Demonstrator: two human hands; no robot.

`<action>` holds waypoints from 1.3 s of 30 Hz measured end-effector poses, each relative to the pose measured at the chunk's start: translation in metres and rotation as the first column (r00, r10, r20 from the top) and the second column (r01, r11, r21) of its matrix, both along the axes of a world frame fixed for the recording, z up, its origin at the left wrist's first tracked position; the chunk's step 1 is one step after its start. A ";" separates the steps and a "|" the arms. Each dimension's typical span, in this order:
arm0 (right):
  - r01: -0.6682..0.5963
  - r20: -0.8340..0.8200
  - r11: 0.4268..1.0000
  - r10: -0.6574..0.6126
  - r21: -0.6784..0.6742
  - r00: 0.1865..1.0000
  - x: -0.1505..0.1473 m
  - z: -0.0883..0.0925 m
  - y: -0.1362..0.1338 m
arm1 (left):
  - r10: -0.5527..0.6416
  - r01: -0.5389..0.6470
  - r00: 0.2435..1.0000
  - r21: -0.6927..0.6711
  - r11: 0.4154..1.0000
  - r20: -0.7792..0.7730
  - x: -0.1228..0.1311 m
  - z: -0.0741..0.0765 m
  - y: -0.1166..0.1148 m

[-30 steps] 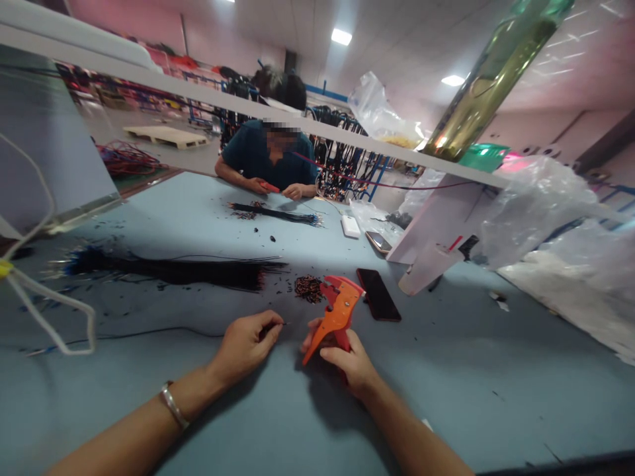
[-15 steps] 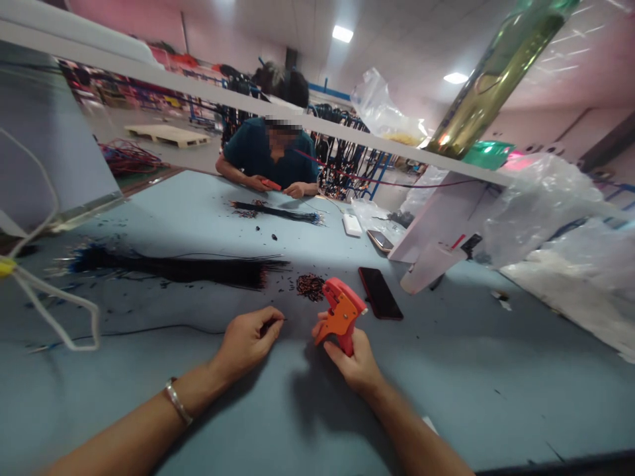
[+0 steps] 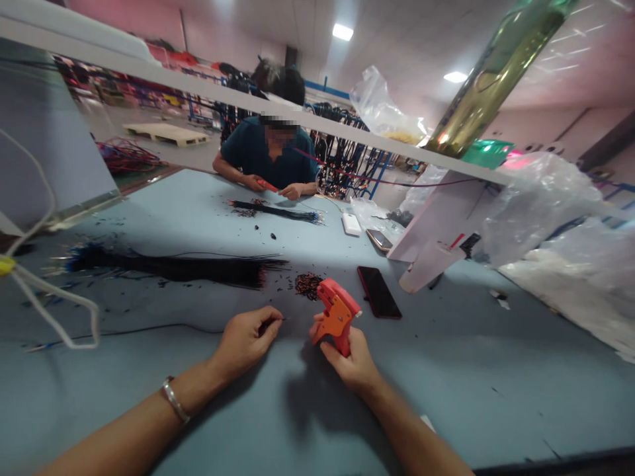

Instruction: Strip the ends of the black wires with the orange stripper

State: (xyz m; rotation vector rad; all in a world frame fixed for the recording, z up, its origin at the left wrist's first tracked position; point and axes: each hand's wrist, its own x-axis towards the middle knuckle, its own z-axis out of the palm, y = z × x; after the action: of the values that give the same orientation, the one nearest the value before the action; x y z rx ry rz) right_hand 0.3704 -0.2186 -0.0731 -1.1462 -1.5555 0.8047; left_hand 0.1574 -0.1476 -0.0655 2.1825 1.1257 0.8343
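Observation:
My left hand [image 3: 251,337] pinches a thin black wire [image 3: 169,325] near its end, and a short tip sticks out past my fingers. The rest of that wire trails left across the table. My right hand [image 3: 350,357] is wrapped round the handle of a red and orange wire stripper [image 3: 338,314], whose head is held up off the table. The stripper and the wire tip are apart. Just behind the stripper lies a small pile of cut insulation bits [image 3: 307,285]. A thick bundle of black wires [image 3: 198,268] lies beyond my left hand.
A dark phone [image 3: 379,292] lies right of the stripper. Across the table [image 3: 471,370], a person [image 3: 268,155] holds a red tool over a smaller wire bundle [image 3: 275,211]. A white bent rod [image 3: 94,317] juts in at left; plastic bags [image 3: 540,205] sit at right.
My right hand and the stripper have shifted very slightly left. The wire tip at my left fingers now looks lighter. Otherwise the view has barely moved.

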 end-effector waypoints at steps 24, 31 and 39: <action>0.021 0.095 0.999 -0.024 0.031 0.995 -0.003 0.005 -0.002 | 0.002 -0.004 0.999 -0.051 0.999 -0.034 0.000 -0.002 0.002; -0.033 -0.108 0.992 0.019 -0.126 0.994 0.000 0.005 0.000 | 0.058 -0.051 0.994 -0.072 0.996 0.093 0.000 0.002 0.002; -0.495 -0.590 0.799 0.227 -0.343 0.775 0.000 0.014 -0.005 | 0.155 -0.131 0.965 -0.123 0.984 0.210 -0.002 0.001 0.007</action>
State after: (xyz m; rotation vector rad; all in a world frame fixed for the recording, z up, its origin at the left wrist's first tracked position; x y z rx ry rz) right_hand 0.3704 -0.2238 -0.0591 -0.8352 -1.1431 1.7079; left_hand 0.1556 -0.1404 -0.0642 1.8865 1.1975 1.0245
